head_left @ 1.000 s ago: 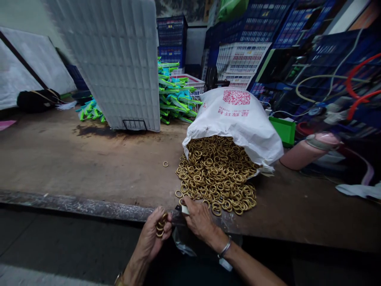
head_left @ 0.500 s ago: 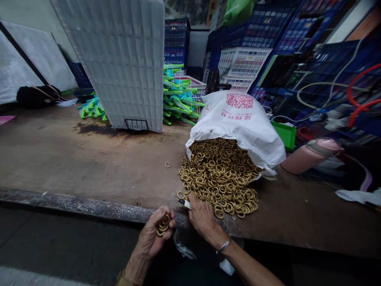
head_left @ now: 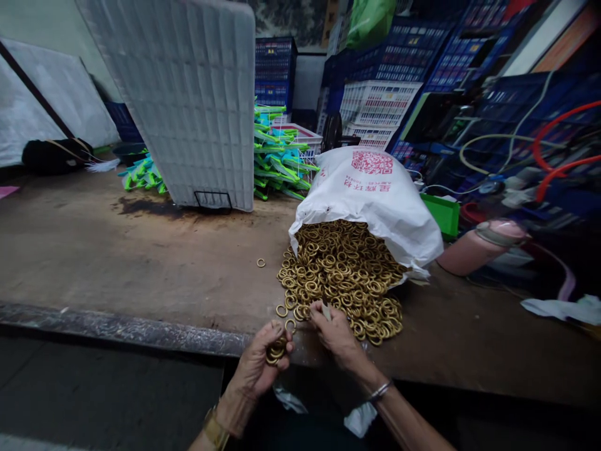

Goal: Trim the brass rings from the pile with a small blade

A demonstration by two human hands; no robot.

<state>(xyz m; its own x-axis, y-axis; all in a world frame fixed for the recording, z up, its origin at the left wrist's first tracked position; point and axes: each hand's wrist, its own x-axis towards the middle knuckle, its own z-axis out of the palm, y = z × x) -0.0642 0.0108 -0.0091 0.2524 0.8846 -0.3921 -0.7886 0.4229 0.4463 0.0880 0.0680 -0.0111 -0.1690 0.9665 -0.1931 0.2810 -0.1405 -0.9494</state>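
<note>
My left hand (head_left: 263, 360) is curled around several gold-coloured rings (head_left: 276, 352) at the table's front edge. Another ring (head_left: 290, 326) is at its fingertips; I cannot tell if it is gripped or on the table. At the near side of the ring pile (head_left: 338, 269), my right hand (head_left: 335, 332) is closed on a small, flat, pale, blade-like tool (head_left: 325, 312) with a dark tip. Whether it also pinches a ring is hidden. Heaped rings spill from the open mouth of a white woven sack (head_left: 370, 194) lying on its side.
A single ring (head_left: 261, 263) lies left of the pile. Behind stands a tall ribbed white panel (head_left: 188, 113), with green and blue plastic pieces (head_left: 282, 153) around it. A pink bottle (head_left: 483, 247) leans at the right, near hoses and stacked crates (head_left: 380, 103).
My left hand has moved right and up, closer to the pile. My right hand has shifted slightly right, and the pale tool in it has turned to point upward.
</note>
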